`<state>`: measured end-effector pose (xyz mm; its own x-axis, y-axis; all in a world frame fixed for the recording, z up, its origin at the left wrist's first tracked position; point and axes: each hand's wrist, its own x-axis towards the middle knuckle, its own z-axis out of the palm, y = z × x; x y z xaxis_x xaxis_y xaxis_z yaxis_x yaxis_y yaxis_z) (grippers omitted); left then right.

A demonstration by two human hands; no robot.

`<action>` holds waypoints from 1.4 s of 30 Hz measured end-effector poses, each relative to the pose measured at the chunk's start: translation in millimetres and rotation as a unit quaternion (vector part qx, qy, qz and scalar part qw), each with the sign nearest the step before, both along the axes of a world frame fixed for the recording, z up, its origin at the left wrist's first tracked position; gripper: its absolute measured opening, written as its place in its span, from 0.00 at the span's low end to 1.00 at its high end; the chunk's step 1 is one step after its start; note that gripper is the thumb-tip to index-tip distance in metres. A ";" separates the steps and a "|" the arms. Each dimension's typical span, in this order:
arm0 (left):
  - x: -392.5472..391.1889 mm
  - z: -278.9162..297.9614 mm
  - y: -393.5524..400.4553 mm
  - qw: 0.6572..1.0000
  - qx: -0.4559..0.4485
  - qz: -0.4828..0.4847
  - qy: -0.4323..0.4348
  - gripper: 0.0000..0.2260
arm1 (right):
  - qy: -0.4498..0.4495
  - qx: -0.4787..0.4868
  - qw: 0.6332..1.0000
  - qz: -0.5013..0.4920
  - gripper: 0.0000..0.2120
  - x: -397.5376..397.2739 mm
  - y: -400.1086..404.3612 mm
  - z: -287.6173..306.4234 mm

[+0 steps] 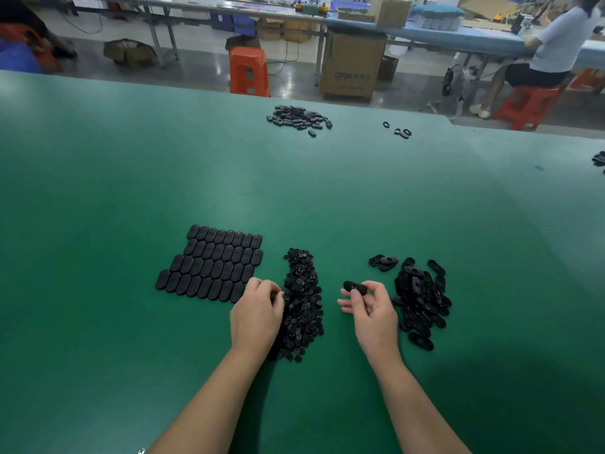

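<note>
Hands work low over a green table point(98, 191). The right hand point(370, 314) pinches one oblong black plastic shell point(355, 287) between thumb and fingertips, lifted clear of the table. The shell's long axis runs nearly straight across the view; its left end is free and points toward the left hand point(257, 314), and its right end, a shade lower, sits in the pinch. It hangs between a long heap of small black parts point(302, 303) and a loose pile of like shells point(422, 299) on the right.

The left hand's fingers curl in against the heap's left edge, touching it; I cannot tell whether they hold a piece. Just left of that hand lies a tight grid of shells point(212, 263), laid flat in rows, their long axes pointing away from the person. Another pile point(299, 117) lies far up the table.
</note>
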<state>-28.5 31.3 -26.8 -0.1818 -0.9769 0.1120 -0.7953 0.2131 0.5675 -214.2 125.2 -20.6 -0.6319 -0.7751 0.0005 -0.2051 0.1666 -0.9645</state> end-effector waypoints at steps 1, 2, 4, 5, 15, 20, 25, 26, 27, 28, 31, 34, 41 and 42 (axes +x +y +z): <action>-0.2 0.6 0.1 1.000 0.001 -0.001 -0.003 0.04 | 0.003 0.000 1.000 0.001 0.06 0.0 0.1 0.0; -0.2 1.2 0.3 1.000 0.002 -0.002 -0.006 0.04 | 0.006 0.001 1.000 0.001 0.06 0.2 0.1 -0.2; -0.2 1.6 0.8 1.000 0.002 -0.006 -0.010 0.04 | 0.008 0.002 1.000 0.004 0.05 0.2 0.3 -0.9; -0.1 1.6 1.1 1.000 0.002 -0.008 -0.012 0.04 | 0.004 0.003 1.000 0.005 0.05 0.0 0.3 -1.1; 4.6 0.2 1.6 0.994 0.017 -0.006 0.109 0.05 | -0.016 0.004 1.000 0.001 0.03 -1.3 0.8 -3.0; 5.3 0.5 1.4 0.992 0.008 -0.016 0.122 0.04 | -0.033 -0.006 0.999 -0.008 0.07 -0.4 -0.1 -2.3; 5.4 -0.4 1.0 0.989 0.002 -0.022 0.147 0.10 | -0.029 -0.003 1.000 0.001 0.17 -0.7 -0.6 -3.3; 5.3 -0.3 1.0 0.989 -0.003 -0.026 0.146 0.12 | -0.026 0.000 1.000 0.002 0.15 -0.8 -0.9 -3.7; 5.1 0.0 1.1 0.989 -0.008 -0.029 0.144 0.12 | -0.024 0.001 1.000 0.003 0.14 -1.0 -1.0 -3.9; 5.1 0.0 0.9 0.989 -0.011 -0.031 0.142 0.12 | -0.022 0.001 1.000 0.003 0.13 -1.0 -1.3 -3.7; 5.4 0.3 0.6 0.990 -0.010 -0.031 0.141 0.11 | -0.015 0.003 1.000 0.006 0.11 -0.5 -1.1 -2.0; 5.6 0.8 0.7 0.989 -0.009 -0.028 0.146 0.11 | -0.016 0.001 1.000 0.008 0.11 0.5 -0.4 -0.4; 4.6 2.0 0.6 0.988 -0.007 -0.023 0.155 0.13 | -0.026 0.002 1.000 0.006 0.05 -2.0 -0.4 -1.7; 4.5 2.1 0.5 0.987 -0.005 -0.022 0.156 0.13 | -0.023 0.002 1.000 0.007 0.05 -2.2 -0.3 -1.9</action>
